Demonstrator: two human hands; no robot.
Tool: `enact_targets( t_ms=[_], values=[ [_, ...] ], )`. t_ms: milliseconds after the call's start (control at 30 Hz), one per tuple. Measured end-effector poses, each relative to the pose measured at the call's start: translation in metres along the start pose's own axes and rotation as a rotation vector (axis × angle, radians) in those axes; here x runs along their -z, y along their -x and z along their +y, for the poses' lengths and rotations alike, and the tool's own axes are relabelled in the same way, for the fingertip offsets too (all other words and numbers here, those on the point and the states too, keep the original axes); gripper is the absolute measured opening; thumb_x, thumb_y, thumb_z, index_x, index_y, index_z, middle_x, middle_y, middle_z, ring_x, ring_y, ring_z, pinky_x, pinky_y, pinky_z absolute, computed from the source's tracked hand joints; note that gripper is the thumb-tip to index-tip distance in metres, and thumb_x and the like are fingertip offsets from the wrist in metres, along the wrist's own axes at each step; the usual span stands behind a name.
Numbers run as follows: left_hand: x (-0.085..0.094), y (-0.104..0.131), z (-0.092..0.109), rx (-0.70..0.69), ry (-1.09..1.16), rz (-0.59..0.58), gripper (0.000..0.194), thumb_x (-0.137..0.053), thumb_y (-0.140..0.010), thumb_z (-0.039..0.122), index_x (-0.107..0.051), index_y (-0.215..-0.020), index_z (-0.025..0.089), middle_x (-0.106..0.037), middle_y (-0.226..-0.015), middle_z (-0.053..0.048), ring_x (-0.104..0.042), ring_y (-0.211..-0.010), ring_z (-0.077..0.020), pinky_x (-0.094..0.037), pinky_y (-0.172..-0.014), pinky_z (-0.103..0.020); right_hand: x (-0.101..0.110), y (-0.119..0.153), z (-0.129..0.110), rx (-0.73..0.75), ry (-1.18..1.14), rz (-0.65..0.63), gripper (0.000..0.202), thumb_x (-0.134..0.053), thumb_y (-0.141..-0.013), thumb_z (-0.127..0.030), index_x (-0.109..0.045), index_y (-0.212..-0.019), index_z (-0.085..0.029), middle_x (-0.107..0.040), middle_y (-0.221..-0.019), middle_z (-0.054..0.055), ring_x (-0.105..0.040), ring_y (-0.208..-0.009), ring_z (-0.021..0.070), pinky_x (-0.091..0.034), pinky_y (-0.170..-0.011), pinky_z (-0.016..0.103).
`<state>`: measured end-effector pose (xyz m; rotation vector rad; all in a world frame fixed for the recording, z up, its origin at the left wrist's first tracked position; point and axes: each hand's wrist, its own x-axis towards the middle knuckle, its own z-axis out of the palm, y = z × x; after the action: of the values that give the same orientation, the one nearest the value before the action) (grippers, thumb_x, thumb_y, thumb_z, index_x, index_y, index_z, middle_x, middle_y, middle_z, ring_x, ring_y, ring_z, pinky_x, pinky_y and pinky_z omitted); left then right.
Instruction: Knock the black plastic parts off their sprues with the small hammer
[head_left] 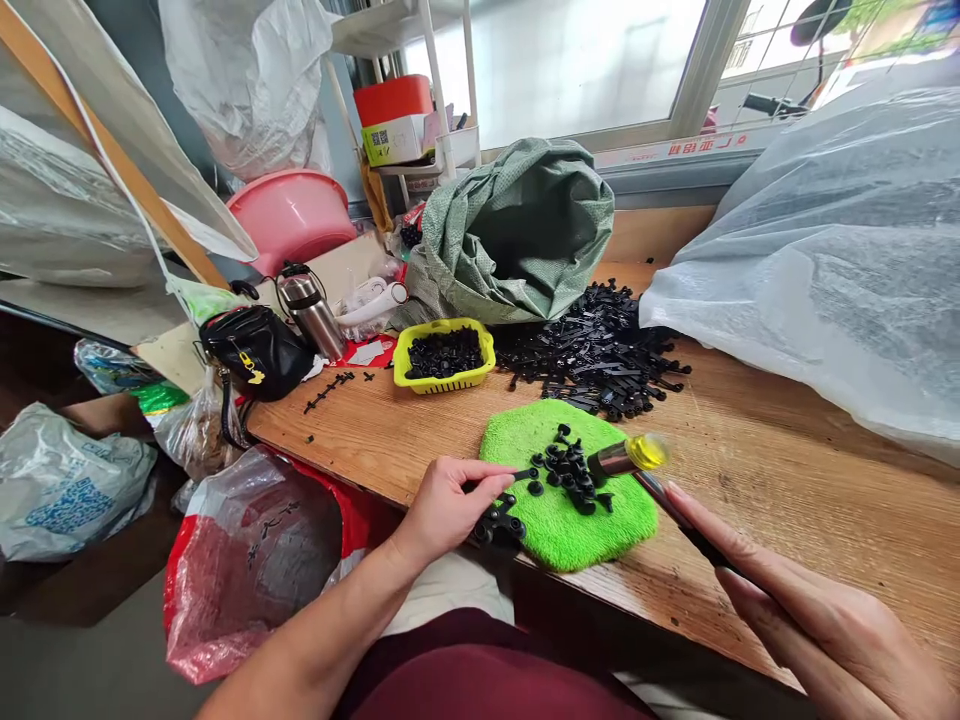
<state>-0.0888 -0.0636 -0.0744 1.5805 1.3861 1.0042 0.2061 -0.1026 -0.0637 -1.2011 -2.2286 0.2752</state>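
Left hand [450, 502] pinching small black plastic strip [523, 474] by its end, over fuzzy green cloth pad [585, 548], likely cushioning; right hand [825, 612] gripping black-handled, yellow-tipped hammer [619, 459], head right of heaped black plastic pegs [571, 474].

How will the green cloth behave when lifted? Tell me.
The green cloth probably feels soft and light, given its fuzzy surface. It may sag, as it looks like fabric; the loose black parts on it would likely tumble off.
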Motion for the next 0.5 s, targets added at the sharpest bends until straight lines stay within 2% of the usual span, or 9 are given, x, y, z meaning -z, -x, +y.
enact_targets(
  t_ms=[100,167,267,367,500],
  values=[
    [0.0,0.0,-0.002,-0.006,0.04,0.018,0.032,-0.06,-0.08,0.035,-0.076,-0.096,0.013,-0.075,-0.087,-0.008,-0.067,-0.073,-0.0184,-0.047,-0.063,-0.023,0.0,-0.002,-0.001,0.021,-0.018,-0.02,0.049,-0.032,-0.099,-0.031,-0.029,-0.147,-0.04,-0.051,-0.134,-0.008,-0.051,-0.116,0.0169,-0.047,-0.087,0.021],
    [-0.001,0.0,-0.002,0.002,0.015,-0.017,0.03,-0.06,-0.079,0.034,-0.076,-0.095,0.013,-0.075,-0.087,-0.008,-0.067,-0.072,-0.0187,-0.048,-0.063,-0.024,-0.001,-0.002,-0.002,0.036,-0.03,-0.035,0.049,-0.033,-0.099,-0.03,-0.03,-0.147,-0.038,-0.052,-0.134,-0.007,-0.052,-0.115,0.0177,-0.05,-0.084,0.02],
    [-0.001,0.001,0.0,0.023,-0.028,-0.047,0.029,-0.06,-0.08,0.033,-0.076,-0.094,0.014,-0.075,-0.087,-0.008,-0.068,-0.072,-0.0195,-0.048,-0.063,-0.024,-0.002,-0.002,-0.006,-0.013,-0.047,-0.028,0.048,-0.031,-0.1,-0.027,-0.031,-0.146,-0.04,-0.053,-0.133,-0.007,-0.052,-0.116,0.0181,-0.051,-0.084,0.022],
    [-0.001,0.0,0.002,0.029,-0.071,-0.041,0.029,-0.059,-0.08,0.033,-0.076,-0.094,0.015,-0.075,-0.089,-0.008,-0.068,-0.075,-0.0207,-0.049,-0.065,-0.025,0.001,-0.005,-0.013,-0.094,-0.056,-0.032,0.049,-0.029,-0.1,-0.024,-0.032,-0.145,-0.042,-0.055,-0.132,-0.005,-0.052,-0.118,0.0206,-0.051,-0.089,0.029],
    [0.002,-0.001,0.004,0.033,-0.142,-0.068,0.029,-0.058,-0.081,0.034,-0.076,-0.095,0.016,-0.074,-0.093,-0.008,-0.068,-0.077,-0.021,-0.049,-0.066,-0.026,0.007,-0.017,-0.023,-0.01,-0.013,0.026,0.051,-0.031,-0.098,-0.024,-0.03,-0.146,-0.041,-0.06,-0.128,0.0,-0.059,-0.11,0.0238,-0.056,-0.077,0.028]
  ],
)
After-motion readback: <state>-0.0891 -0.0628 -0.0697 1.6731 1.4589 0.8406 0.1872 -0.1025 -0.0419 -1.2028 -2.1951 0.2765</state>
